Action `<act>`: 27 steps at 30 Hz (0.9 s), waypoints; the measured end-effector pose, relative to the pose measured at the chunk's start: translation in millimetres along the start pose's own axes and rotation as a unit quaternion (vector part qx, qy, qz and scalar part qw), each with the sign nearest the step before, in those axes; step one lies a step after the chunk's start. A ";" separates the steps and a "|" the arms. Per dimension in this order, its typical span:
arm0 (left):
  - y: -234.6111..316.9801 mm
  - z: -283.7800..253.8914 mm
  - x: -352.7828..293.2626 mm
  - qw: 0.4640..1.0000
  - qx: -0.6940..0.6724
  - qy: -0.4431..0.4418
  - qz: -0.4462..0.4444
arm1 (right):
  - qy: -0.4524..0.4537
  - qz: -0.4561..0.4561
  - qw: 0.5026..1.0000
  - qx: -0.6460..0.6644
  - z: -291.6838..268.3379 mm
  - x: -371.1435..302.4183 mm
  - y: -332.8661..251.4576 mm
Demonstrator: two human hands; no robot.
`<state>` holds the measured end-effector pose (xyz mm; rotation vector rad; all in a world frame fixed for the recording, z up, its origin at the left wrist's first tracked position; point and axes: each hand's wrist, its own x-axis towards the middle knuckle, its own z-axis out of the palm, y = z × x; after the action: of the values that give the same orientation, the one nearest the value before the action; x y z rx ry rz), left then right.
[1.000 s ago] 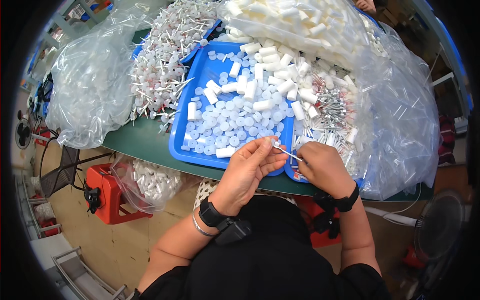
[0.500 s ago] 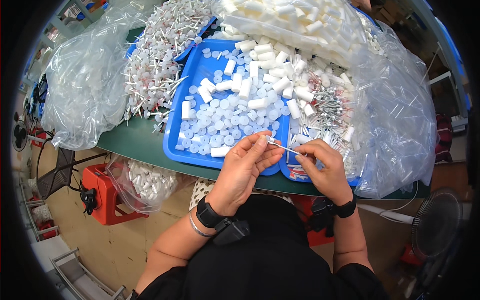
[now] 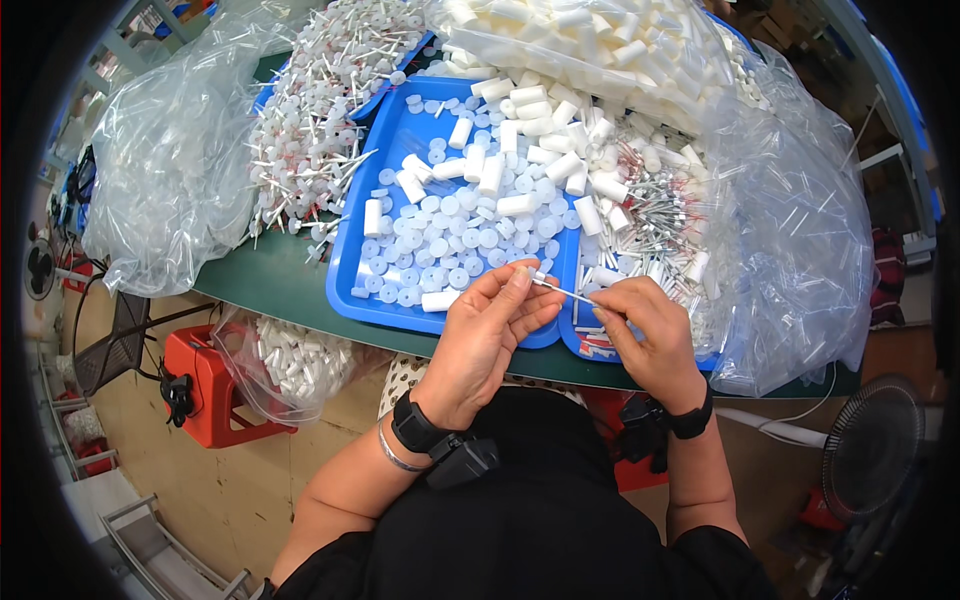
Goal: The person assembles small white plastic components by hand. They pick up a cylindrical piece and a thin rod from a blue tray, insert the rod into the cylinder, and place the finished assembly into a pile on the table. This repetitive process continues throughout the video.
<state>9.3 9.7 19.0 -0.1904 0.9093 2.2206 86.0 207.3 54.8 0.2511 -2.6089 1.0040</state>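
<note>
Thin white stick [image 3: 563, 291] was held level between both hands, just above the near rim of the blue tray [image 3: 372, 292]. Left hand [image 3: 487, 335] pinched its left end, where a small white piece sat, between thumb and fingertips; right hand [image 3: 640, 330] pinched the other end, fingers curled. Judged: holding it at both ends kept the stick steady and straight while the end piece was worked.

Head view, the only one. Tray held loose white discs [image 3: 470, 245] and short white foam cylinders [image 3: 520, 165], placed directly ahead, within easy reach of both hands. A second blue tray [image 3: 583, 347] to the right carried metal-tipped pins [image 3: 655, 225]. A heap of finished white sticks with disc ends [image 3: 315, 130] lay to the left.

Surface: green tabletop [image 3: 270, 285], crowded with clear plastic bags [image 3: 165, 170], one large bag of cylinders [image 3: 590, 40] at the back. Room: wooden floor, red stool [image 3: 205, 385] with a bag of white parts [image 3: 295, 360], a floor fan [image 3: 870, 450] at right.
</note>
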 end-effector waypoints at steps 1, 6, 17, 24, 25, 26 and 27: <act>0.2 0.0 -0.1 1.000 -0.001 -0.001 -0.001 | 0.001 -0.004 1.000 -0.007 -0.3 -0.1 -0.6; -5.8 5.6 -5.6 0.999 0.012 -0.021 -0.042 | 0.006 0.024 0.998 0.057 5.3 -0.2 -6.1; -9.3 -0.7 -9.1 0.996 0.032 -0.049 -0.072 | 0.025 0.231 0.946 0.225 28.8 -3.1 -18.4; 12.9 -8.1 -1.9 0.998 0.021 -0.064 -0.018 | 0.056 0.157 0.973 0.162 29.7 -1.9 -17.9; 30.9 -16.5 7.7 0.998 0.025 -0.045 0.029 | 0.081 0.142 0.973 0.161 25.7 -1.4 -15.8; 56.5 -19.4 13.2 0.995 -0.020 -0.018 0.094 | 0.077 0.165 0.971 0.157 14.7 -2.0 -12.9; 83.2 -37.4 26.0 0.984 -0.023 -0.031 0.175 | 0.070 0.159 0.977 0.127 3.4 -4.4 -6.1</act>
<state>-70.2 -41.3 27.6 0.0218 0.9142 2.5567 90.9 200.8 54.6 -0.1807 -2.4363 1.4094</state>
